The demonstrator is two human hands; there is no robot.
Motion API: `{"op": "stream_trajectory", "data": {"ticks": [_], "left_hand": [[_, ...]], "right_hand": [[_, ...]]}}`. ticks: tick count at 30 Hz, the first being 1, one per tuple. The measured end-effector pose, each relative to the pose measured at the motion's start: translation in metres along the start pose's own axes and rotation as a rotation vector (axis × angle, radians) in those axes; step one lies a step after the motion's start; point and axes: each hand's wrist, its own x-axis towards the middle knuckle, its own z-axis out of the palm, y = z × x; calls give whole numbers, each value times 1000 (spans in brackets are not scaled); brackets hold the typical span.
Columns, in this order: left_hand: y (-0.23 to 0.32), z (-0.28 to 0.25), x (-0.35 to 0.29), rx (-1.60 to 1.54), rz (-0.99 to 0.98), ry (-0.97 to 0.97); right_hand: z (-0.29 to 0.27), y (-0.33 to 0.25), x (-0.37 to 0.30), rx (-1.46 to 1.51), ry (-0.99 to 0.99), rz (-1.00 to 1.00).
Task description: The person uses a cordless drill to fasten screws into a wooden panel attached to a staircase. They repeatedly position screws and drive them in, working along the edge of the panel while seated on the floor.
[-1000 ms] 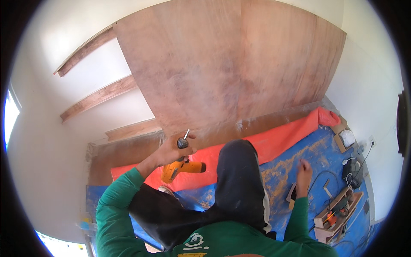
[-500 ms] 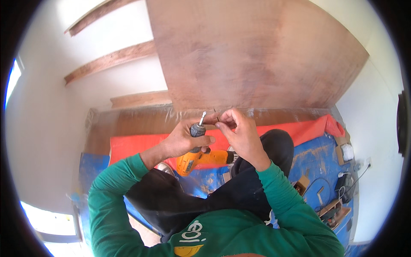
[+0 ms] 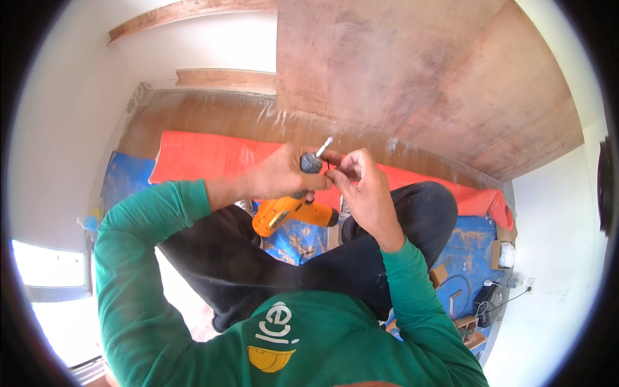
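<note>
Your right hand (image 3: 371,193) has come from the right to mid-frame, fingertips apparently pinching a thin dark piece (image 3: 329,166) beside the orange drill (image 3: 276,216) your left hand (image 3: 278,173) wraps, bringing both hands together.

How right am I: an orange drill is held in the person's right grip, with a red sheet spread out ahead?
Not quite: the hand is wrong. The head view shows the orange drill held in the left grip, with a red sheet spread out ahead.
</note>
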Motion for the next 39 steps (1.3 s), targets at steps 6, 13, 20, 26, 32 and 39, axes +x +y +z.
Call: {"op": "stream_trajectory", "data": {"ticks": [6,13,20,26,32,39], "left_hand": [[10,-5,-1,-242,36,224],[7,4,8,-364,-8,269],[-8,-35,35,-273,65,155],[-31,-147,46,-123,166,538],[-33,-203,46,221,104,512],[-68,-198,50,237,6,374]], "right_hand": [[0,8,-21,-333,-270,-29],[27,0,-14,-525,-382,-17],[26,-11,-31,-465,-254,-65],[24,2,-34,-493,-263,-67],[20,6,-27,-524,-310,13],[25,15,-17,-572,-345,-34]]}}
